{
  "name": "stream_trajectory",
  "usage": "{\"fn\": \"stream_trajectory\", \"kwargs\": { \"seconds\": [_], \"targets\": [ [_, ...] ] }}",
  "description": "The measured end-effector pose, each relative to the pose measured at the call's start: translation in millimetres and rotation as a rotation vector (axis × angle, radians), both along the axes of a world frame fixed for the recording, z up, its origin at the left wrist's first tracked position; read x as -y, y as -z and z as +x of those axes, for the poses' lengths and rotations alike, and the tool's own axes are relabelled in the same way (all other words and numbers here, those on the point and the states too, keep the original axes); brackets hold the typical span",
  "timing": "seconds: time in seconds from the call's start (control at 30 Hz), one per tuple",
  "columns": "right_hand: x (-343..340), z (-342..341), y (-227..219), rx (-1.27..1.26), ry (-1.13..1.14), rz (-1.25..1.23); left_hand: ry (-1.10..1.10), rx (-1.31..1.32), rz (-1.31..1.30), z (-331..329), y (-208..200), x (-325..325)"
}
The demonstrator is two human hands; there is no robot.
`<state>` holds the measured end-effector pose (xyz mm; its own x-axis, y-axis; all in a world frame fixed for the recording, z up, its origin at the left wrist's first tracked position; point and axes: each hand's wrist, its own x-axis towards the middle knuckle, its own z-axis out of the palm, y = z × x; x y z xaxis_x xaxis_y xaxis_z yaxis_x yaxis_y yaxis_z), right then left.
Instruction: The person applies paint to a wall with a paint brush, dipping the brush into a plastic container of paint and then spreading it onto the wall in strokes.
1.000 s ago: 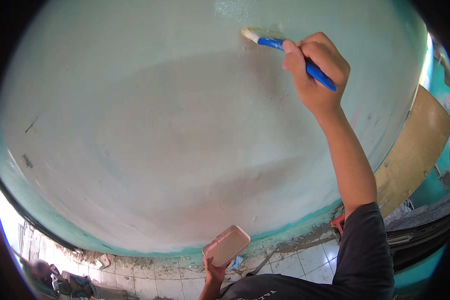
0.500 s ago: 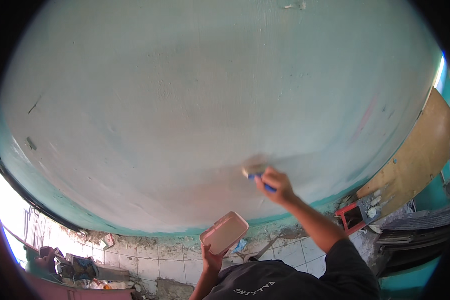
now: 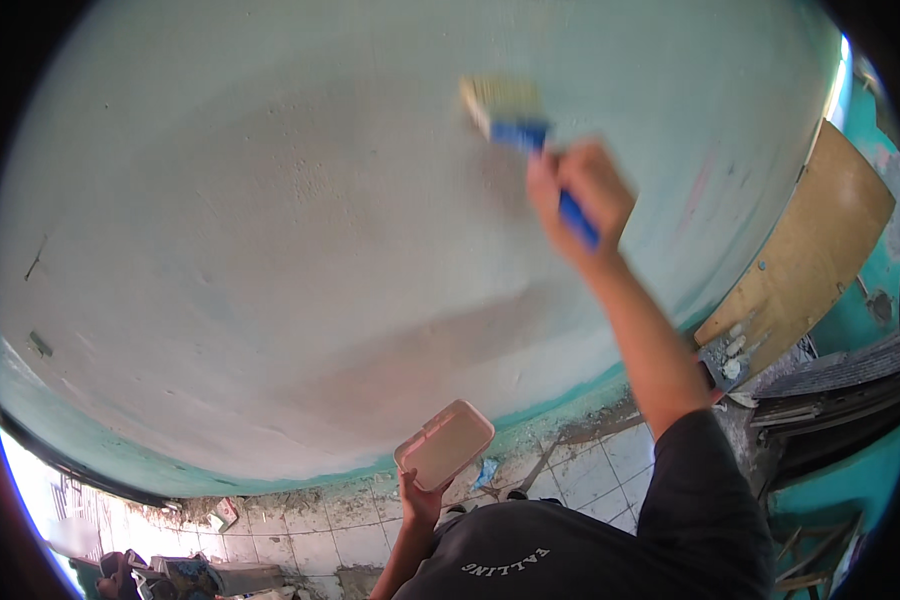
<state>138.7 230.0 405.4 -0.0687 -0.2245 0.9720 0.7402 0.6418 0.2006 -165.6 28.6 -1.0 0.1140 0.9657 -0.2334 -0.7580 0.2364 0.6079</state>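
Observation:
A wide paintbrush [image 3: 518, 132] with a blue handle and pale bristles is gripped in my right hand [image 3: 588, 195], raised high in front of the wall [image 3: 270, 250]. Its bristles point up and lie at or close to the wall; blur hides whether they touch. The wall is pale green-grey with darker streaks across it. Low down, my left hand [image 3: 422, 498] holds a shallow pinkish rectangular tray [image 3: 445, 446] by its near edge, tilted. I cannot make out clearly what lies in the tray.
A tan board [image 3: 815, 235] leans at the right, with stacked corrugated sheets [image 3: 840, 370] below it. White floor tiles [image 3: 310, 545] run along the wall's foot, with debris. Assorted items [image 3: 175, 578] lie at lower left beside a bright opening.
My right hand has swept the paintbrush upward along the wall, from low near the tray to much higher. The left hand still holds the tray in nearly the same place.

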Motion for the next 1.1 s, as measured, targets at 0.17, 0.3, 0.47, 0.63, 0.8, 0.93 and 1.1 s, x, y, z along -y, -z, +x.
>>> {"fn": "stream_trajectory", "kwargs": {
  "seconds": [0.17, 0.3, 0.47, 0.63, 0.8, 0.93, 1.1],
  "targets": [
    [58, -25, 263, -0.119, -0.11, -0.653, 0.049, -0.026, -0.029, -23, -3, -5],
    [70, -33, 315, -0.238, -0.231, -0.932, 0.102, -0.01, -0.018, -41, -11, -14],
    [38, -22, 136, -0.305, -0.201, -0.875, 0.162, -0.019, -0.006, -62, -9, -24],
    [36, -33, -13, -0.479, -0.349, -0.531, 0.222, -0.055, -0.022, -80, -13, -34],
    [29, -45, 77, -0.311, -0.127, -0.296, 0.21, -0.07, -0.068, -100, -2, -40],
    [64, -87, 270, -0.509, -0.069, -0.661, 0.202, -0.043, -0.072, -114, 1, -42],
    [75, -80, 364, -0.559, -0.153, -0.933, 0.265, -0.165, -0.104, -117, -4, -47]
  ]
}}
